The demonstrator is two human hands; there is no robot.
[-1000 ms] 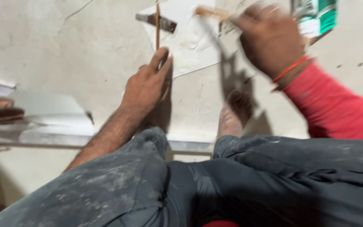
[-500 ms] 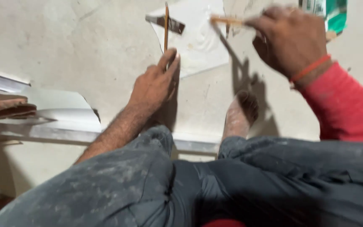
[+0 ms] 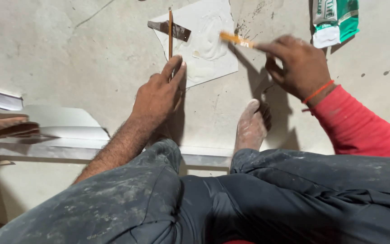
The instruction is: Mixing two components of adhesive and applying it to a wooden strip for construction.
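Presently: right hand fingers pinch paste-tipped stick at 1 o'clock | left hand fingers close on thin rod, 12 o'clock | risk: paste drips off white sheet onto floor.

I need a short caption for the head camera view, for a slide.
Left hand steadies a thin stick on a white sheet while right hand dips an orange stick into white paste.

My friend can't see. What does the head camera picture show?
A right hand dips a thin orange stick into white paste on a white card, while the left hand touches a thin brown rod on the grey concrete floor.
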